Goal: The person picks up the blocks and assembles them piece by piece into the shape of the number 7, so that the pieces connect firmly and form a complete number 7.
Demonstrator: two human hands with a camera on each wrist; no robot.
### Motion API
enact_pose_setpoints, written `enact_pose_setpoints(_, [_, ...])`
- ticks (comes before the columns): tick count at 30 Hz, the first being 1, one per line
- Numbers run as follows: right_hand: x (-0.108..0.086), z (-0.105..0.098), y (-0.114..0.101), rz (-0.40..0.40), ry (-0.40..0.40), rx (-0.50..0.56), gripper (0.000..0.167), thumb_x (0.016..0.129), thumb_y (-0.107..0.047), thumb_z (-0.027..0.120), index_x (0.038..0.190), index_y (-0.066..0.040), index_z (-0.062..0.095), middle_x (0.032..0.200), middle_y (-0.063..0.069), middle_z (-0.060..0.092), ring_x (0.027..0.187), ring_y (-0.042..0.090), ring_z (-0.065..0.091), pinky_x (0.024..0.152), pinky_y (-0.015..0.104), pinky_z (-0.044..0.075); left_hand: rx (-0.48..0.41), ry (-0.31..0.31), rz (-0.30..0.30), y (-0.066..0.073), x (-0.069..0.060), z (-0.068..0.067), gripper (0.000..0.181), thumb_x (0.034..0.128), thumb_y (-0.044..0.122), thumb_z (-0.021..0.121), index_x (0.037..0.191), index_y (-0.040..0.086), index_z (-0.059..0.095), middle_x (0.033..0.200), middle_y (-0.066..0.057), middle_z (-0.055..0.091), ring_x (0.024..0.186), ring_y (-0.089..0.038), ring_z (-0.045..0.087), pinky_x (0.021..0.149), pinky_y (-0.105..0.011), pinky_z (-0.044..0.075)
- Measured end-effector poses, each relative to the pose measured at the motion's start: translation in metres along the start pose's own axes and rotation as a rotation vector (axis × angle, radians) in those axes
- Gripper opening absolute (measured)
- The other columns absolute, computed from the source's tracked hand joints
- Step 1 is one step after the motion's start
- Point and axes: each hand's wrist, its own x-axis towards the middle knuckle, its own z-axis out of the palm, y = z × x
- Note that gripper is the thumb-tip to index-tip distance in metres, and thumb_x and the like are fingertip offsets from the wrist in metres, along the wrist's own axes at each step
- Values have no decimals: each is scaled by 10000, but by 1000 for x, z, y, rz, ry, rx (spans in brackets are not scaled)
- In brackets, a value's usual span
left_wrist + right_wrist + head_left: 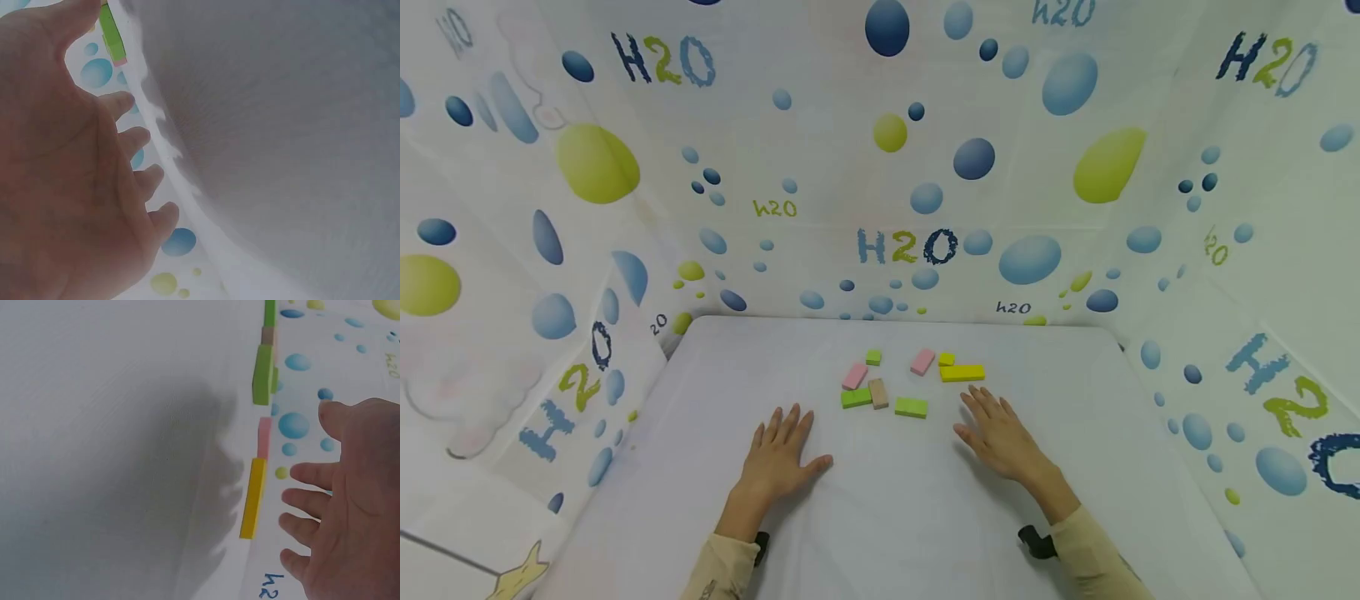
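Observation:
My left hand point(775, 462) is spread, palm down, over the white table, left of the blocks and holding nothing. On the other side my right hand point(1003, 437) has its fingers extended just below the long yellow block point(962, 373) and holds nothing. Between and beyond the hands lie a green block point(856, 398) beside a tan block point(878, 393), another green block point(911, 407), two pink blocks point(854, 376), point(922, 361) a small green block point(873, 357) and a small yellow block point(947, 359). The right wrist view shows the yellow block point(253, 499) near the fingers.
The white table point(895, 517) reaches back to a white curtain point(820, 150) printed with blue and green spots and lettering. More of this curtain hangs at both sides. A dark strap piece point(1037, 543) sits at the right wrist.

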Motion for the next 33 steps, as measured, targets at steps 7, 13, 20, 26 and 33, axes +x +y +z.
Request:
enact_pose_setpoints(7, [10,2,-11,-16,-57,3,676,1084,-488,508,1582,-38,425,1651,172,376,1543,369,309,1247,601,218,18,-69,-28,-1,-2,-3,930,932,650,645,1607,62,391,1687,-222,268,1551,-496,184,1235,-673,146])
enact_pose_setpoints(13, [17,4,-19,-34,-69,16,602,1095,-401,528,1561,-28,448,1621,195,415,1503,371,383,1232,571,283,16,-89,-40,1,-3,-4,918,931,627,667,1608,71,393,1689,-222,260,1549,-496,189,1213,-698,183])
enact_pose_setpoints(20, [24,8,-30,-4,-82,67,566,1093,-420,528,1542,-78,490,1571,152,495,1428,353,491,1167,545,402,-9,-89,-40,7,-4,-6,845,945,570,685,1599,102,424,1675,-249,273,1538,-521,196,1172,-755,201])
enact_pose_setpoints(26, [29,10,-38,30,-66,95,519,1084,-393,559,1507,-94,535,1519,128,556,1387,335,538,1131,545,445,-17,-86,-35,9,-6,-4,823,946,571,684,1592,120,444,1675,-243,279,1540,-511,205,1174,-755,200])
enact_pose_setpoints(33, [39,14,-45,-1,-31,91,458,1080,-354,581,1469,-112,577,1475,100,595,1348,295,577,1097,509,487,-4,-65,-40,6,-3,-3,825,933,569,701,1581,118,460,1667,-243,301,1532,-512,230,1161,-763,217])
